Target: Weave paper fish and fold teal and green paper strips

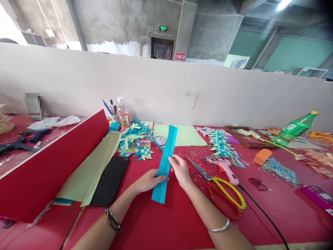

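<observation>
A long blue paper strip (166, 156) lies on the red table (161, 225), running from near me toward the far wall. My left hand (149, 181) pinches the strip's left edge near its lower half. My right hand (179, 169) grips its right edge a little higher, fingers curled on the paper. Both wrists carry bracelets. Yellow-handled scissors (221, 184) lie just right of my right hand, blades pointing toward it.
A black phone (110, 180) and pale green paper (85, 177) lie to the left beside a red divider board (49, 163). Woven paper pieces (136, 139), a pink glue gun (225, 168), a green bottle (295, 128), a small clear bottle (123, 113) and scraps crowd the far table.
</observation>
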`<state>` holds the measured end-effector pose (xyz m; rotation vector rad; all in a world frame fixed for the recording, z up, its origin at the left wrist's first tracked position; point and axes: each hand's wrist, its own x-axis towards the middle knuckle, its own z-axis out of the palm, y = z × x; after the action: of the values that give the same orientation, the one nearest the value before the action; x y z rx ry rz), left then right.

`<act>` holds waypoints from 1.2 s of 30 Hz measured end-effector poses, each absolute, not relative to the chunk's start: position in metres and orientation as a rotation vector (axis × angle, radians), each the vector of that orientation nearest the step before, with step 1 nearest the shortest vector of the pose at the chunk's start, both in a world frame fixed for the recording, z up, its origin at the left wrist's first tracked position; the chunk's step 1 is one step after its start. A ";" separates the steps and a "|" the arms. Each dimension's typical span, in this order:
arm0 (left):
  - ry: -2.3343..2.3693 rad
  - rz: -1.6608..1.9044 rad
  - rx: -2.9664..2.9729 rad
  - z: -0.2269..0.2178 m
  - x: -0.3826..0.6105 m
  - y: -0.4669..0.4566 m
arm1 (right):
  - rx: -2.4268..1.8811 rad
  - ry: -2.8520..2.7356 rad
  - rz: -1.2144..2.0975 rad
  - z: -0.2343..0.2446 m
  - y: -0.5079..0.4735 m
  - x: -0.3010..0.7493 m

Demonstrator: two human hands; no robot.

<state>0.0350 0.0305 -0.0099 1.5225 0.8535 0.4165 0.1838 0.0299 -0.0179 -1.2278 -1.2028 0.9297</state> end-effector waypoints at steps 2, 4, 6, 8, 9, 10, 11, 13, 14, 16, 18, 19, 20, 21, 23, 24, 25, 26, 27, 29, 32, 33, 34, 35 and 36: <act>0.815 0.455 1.504 -0.009 0.036 0.031 | -1.251 -1.185 0.877 -0.015 0.031 0.188; 0.783 0.471 1.482 -0.010 0.038 0.031 | -1.275 -1.168 0.823 -0.007 0.033 0.196; 0.783 0.474 1.511 -0.011 0.039 0.030 | -1.301 -1.149 0.769 0.006 0.036 0.209; 0.807 0.493 1.567 -0.011 0.040 0.028 | -1.329 -1.149 0.722 0.021 0.040 0.225; 0.823 0.528 1.623 -0.010 0.041 0.027 | -1.339 -1.163 0.710 0.028 0.043 0.234; 0.846 0.575 1.704 -0.009 0.041 0.025 | -1.362 -1.199 0.702 0.035 0.047 0.243; 0.871 0.623 1.810 -0.008 0.040 0.024 | -1.413 -1.265 0.676 0.041 0.051 0.251; 0.913 0.695 2.084 -0.006 0.039 0.022 | -1.503 -1.332 0.635 0.049 0.062 0.267; 0.921 0.694 2.222 -0.006 0.038 0.022 | -1.537 -1.344 0.624 0.052 0.068 0.273; 0.919 0.607 2.435 -0.008 0.036 0.022 | -1.593 -1.344 0.617 0.055 0.083 0.284; 0.949 0.476 2.583 -0.013 0.035 0.023 | -1.669 -1.330 0.615 0.054 0.101 0.292; 0.983 0.418 2.626 -0.017 0.035 0.023 | -1.715 -1.318 0.615 0.052 0.110 0.295; 1.025 0.375 2.650 -0.019 0.035 0.024 | -1.763 -1.306 0.616 0.050 0.120 0.298; 1.067 0.348 2.661 -0.022 0.034 0.024 | -1.810 -1.296 0.620 0.047 0.130 0.299; 1.131 0.333 2.671 -0.023 0.034 0.025 | -1.896 -1.287 0.631 0.041 0.148 0.302; 1.146 0.336 2.677 -0.023 0.034 0.025 | -1.932 -1.287 0.633 0.038 0.157 0.303; 1.156 0.341 2.684 -0.021 0.034 0.026 | -1.963 -1.289 0.626 0.035 0.165 0.304; 1.168 0.343 2.690 -0.020 0.034 0.026 | -1.990 -1.293 0.612 0.033 0.173 0.306; 1.180 0.341 2.695 -0.018 0.034 0.027 | -2.015 -1.297 0.592 0.031 0.179 0.307; 1.207 0.331 2.702 -0.015 0.033 0.028 | -2.055 -1.306 0.543 0.027 0.189 0.309; 1.250 0.328 2.708 -0.016 0.033 0.029 | -2.095 -1.318 0.486 0.024 0.197 0.310; 1.261 0.332 2.709 -0.016 0.033 0.028 | -2.101 -1.324 0.475 0.024 0.198 0.309; 1.273 0.338 2.707 -0.018 0.033 0.028 | -2.103 -1.332 0.467 0.023 0.199 0.308; 1.282 0.345 2.704 -0.019 0.033 0.028 | -2.100 -1.343 0.461 0.023 0.199 0.306; 1.287 0.354 2.700 -0.020 0.033 0.028 | -2.088 -1.360 0.454 0.024 0.198 0.304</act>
<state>0.0332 0.0281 -0.0195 2.6996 1.2875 0.3538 0.3042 0.1985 0.0236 -2.0879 -1.3597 0.4537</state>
